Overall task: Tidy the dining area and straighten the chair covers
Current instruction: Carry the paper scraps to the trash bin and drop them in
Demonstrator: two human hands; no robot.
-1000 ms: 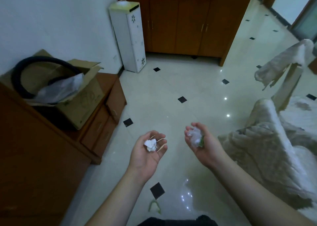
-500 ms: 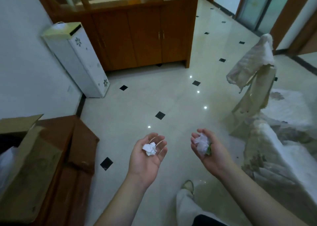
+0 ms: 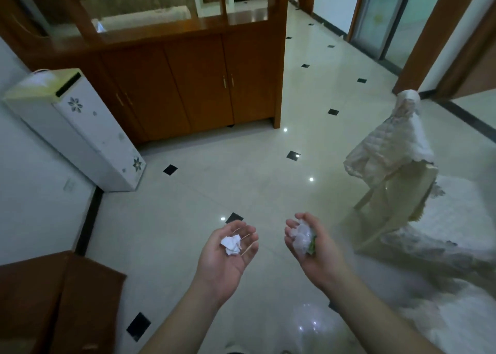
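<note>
Since a second earlier my view had swung rightward: the cardboard box on the wooden cabinet (image 3: 53, 297) had slipped out of sight at my left, the white floor-standing unit (image 3: 77, 130) had shifted toward the left edge, and the covered chair (image 3: 394, 176) had come fuller into view, while both my hands kept much the same pose.

Going left to right, the cabinet corner sat low at the left, then the white unit against the wall, then the brown sideboard (image 3: 193, 85) behind it across the tiled floor (image 3: 214, 181). My left hand (image 3: 228, 251) lay palm up, fingers loosely cupped under a crumpled white paper scrap (image 3: 231, 244) and a couple of thin pale sticks. My right hand (image 3: 311, 246) curled its fingers around a wad of white tissue (image 3: 302, 236) with a bit of green showing.

To the right, the chair cover (image 3: 389, 149) hung bunched and crooked over the chair back, and more rumpled cloth (image 3: 440, 249) spread below it.

I judged the task only begun: some litter was gathered in my hands but not yet thrown away, and the covers were not yet straightened. I could read no brand or writing; the white unit showed only flower motifs.
</note>
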